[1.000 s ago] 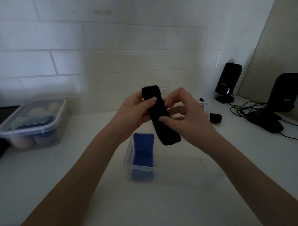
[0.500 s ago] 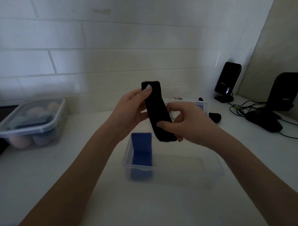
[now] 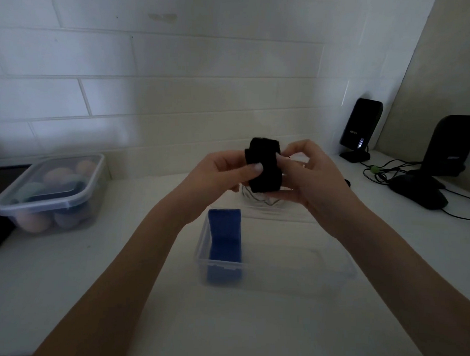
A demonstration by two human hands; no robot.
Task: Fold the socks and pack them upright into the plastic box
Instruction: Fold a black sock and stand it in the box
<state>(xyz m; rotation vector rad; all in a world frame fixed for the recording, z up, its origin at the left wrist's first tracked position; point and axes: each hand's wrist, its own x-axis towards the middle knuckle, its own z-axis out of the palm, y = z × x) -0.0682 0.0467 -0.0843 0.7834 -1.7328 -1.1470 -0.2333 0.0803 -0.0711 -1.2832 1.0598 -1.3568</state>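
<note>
Both hands hold a black sock point(image 3: 264, 165) in the air above the far edge of the clear plastic box point(image 3: 276, 263), which stands open on the white table point(image 3: 142, 308). The sock is folded into a short, thick bundle. The left hand point(image 3: 223, 174) pinches it with the thumb laid across its front; the right hand point(image 3: 309, 175) grips its other side with curled fingers. Inside the box, against its left wall, a blue sock point(image 3: 224, 239) stands upright (folded, top edge level with the rim). Well left of the box sits a lidded container point(image 3: 50, 191) of rounded pastel items. To the right of the box, by the wall, are two black stands point(image 3: 361, 129) with cables.
</note>
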